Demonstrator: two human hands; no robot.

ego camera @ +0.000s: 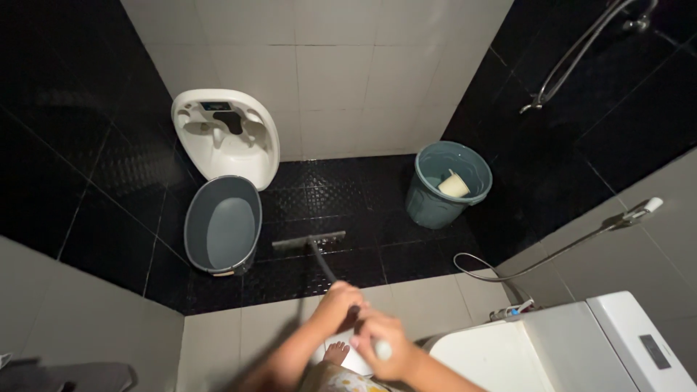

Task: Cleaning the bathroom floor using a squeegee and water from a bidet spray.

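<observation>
My left hand (337, 302) grips a dark long handle (324, 264) lower down, and my right hand (380, 345) grips its pale upper end near my body. The handle ends in a flat squeegee or scrubber head (308, 241) that rests on the black textured floor tiles (341, 192). One bare foot (336, 353) shows on a lighter tile below my hands.
A grey oval tub (222, 226) lies left of the head, with a white baby bath seat (225, 134) leaning on the wall behind it. A teal bucket (446, 183) holding a pale scoop stands at the right. A white toilet (552, 348) and spray hose (552, 250) fill the lower right.
</observation>
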